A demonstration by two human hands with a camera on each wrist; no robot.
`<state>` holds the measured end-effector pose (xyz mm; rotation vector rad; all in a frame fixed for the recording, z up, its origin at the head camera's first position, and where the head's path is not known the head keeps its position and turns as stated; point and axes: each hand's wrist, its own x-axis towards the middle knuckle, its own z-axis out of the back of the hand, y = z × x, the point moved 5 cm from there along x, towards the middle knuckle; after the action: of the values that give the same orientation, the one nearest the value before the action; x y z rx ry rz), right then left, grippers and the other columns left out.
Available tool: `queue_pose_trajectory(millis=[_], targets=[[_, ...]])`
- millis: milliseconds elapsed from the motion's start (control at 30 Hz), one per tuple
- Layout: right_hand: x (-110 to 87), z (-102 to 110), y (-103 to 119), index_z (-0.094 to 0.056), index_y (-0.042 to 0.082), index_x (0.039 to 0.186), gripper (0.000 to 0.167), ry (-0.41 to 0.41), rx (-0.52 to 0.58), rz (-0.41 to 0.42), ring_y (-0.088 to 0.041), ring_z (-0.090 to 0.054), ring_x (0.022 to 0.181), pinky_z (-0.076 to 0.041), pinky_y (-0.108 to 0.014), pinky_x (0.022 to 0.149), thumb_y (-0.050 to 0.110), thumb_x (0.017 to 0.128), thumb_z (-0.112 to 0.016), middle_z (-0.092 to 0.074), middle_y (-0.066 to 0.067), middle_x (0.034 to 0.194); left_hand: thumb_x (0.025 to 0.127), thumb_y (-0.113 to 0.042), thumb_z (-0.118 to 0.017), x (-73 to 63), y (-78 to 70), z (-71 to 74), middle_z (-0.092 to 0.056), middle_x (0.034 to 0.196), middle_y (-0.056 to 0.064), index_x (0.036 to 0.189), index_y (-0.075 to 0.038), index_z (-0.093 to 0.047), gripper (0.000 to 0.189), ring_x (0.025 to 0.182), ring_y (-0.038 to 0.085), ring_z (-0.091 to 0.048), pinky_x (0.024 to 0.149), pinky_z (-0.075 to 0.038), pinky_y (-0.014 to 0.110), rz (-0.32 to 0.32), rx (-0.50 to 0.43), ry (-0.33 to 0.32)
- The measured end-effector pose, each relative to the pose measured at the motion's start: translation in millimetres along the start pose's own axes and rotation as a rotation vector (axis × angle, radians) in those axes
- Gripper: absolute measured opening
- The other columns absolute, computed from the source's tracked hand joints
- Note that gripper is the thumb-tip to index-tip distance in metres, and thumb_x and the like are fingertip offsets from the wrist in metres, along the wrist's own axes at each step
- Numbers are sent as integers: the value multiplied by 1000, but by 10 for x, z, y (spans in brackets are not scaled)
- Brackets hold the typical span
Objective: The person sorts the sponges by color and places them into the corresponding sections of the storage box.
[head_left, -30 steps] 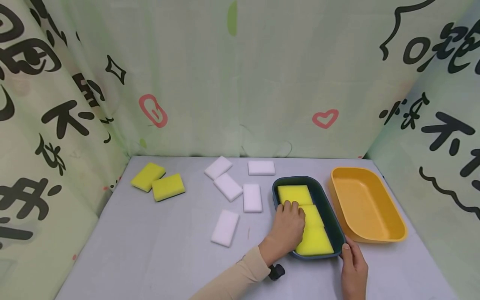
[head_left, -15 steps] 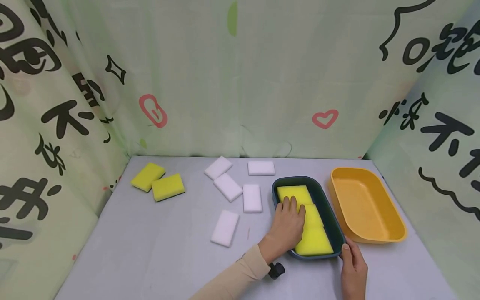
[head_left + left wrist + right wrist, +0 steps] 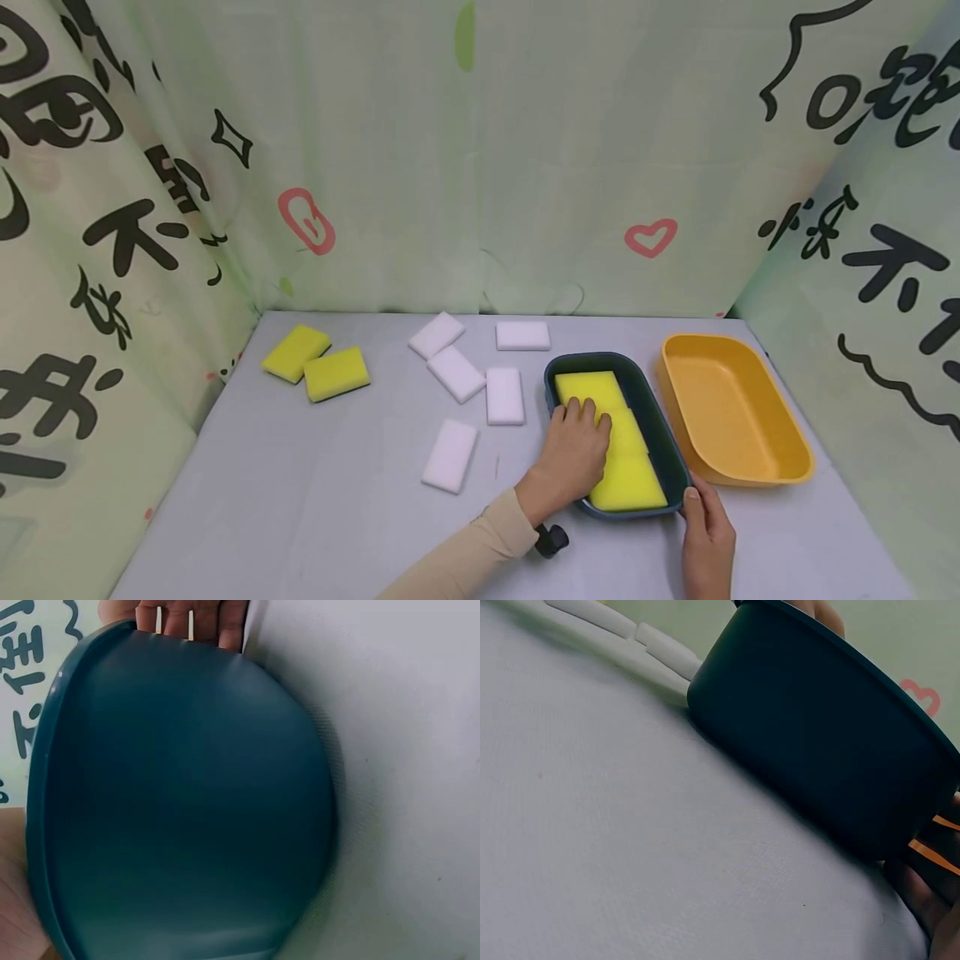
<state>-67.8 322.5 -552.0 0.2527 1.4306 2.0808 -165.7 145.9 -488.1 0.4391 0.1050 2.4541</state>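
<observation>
Plainly, printed curtains [image 3: 480, 183] border the pale table [image 3: 322, 492] beneath the green tub [image 3: 664, 454].

The left hand [image 3: 572, 454] covers part of the yellow sponges [image 3: 628, 485] in the dark green tub [image 3: 660, 433]; its palm side is out of sight, so whether it pinches one cannot be told. At the tub's near right corner, most of the right hand's [image 3: 707, 537] fingers are hidden. The head view cuts off the left sleeve [image 3: 480, 546] and the table's [image 3: 300, 492] near edge.
</observation>
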Motion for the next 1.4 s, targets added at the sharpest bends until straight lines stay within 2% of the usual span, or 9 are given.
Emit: queue_pose_trajectory(millis=[267,500,600,800,933,1100,1233,1400], targets=[[12,-5,-3,-49,7,154,55,-5,11,15,15,-48,109,-41,5,82,41,113,-34,-51,-15,150,99,-35,-64,-40,18,12,-68,118,2,125,-19,-69,31,110,20,-61,87,-51,31,-3,-52,-49],[16,-9,-11,-50,8,153,53,-11,4,15,16,-48,107,-40,5,81,40,114,-34,-52,-12,149,99,-32,-64,-136,62,49,-68,126,2,130,-19,-65,34,119,20,-61,100,-52,33,-12,-109,-63],[9,-10,-10,-50,8,153,53,-13,14,12,14,-49,106,-41,5,81,40,113,-35,-53,-8,145,100,-28,-62,-201,108,89,-67,130,2,131,-19,-65,33,123,21,-61,105,-51,34,-5,-131,-99],[-17,-13,4,-51,7,151,51,-25,39,19,14,-51,106,-42,4,82,38,113,-38,-55,5,136,103,-24,-59,-358,257,151,-68,133,3,131,-20,-68,29,126,23,-62,107,-52,38,4,-178,-210],[-37,-9,24,-53,5,150,50,-41,52,34,15,-52,104,-43,3,81,35,113,-39,-55,14,129,104,-22,-58,-437,360,137,-67,134,2,132,-19,-68,30,128,22,-61,110,-49,38,-7,-235,-254],[-46,-5,31,-53,5,149,48,-48,47,43,16,-53,102,-44,3,81,34,113,-40,-55,16,127,102,-21,-64,-515,489,148,-69,133,2,130,-18,-69,28,126,21,-63,109,-50,37,13,-261,-319],[-45,-7,22,-54,6,149,48,-51,35,42,16,-53,101,-45,2,80,34,113,-40,-55,15,127,101,-22,-67,-562,614,159,-70,132,0,130,-19,-69,29,126,19,-64,109,-50,36,50,-265,-339],[-44,-6,18,-54,6,149,48,-62,36,46,15,-54,99,-45,2,79,35,113,-41,-55,17,125,100,-19,-69,-604,795,145,-69,133,-1,131,-19,-68,31,127,20,-63,109,-49,38,106,-313,-353]])
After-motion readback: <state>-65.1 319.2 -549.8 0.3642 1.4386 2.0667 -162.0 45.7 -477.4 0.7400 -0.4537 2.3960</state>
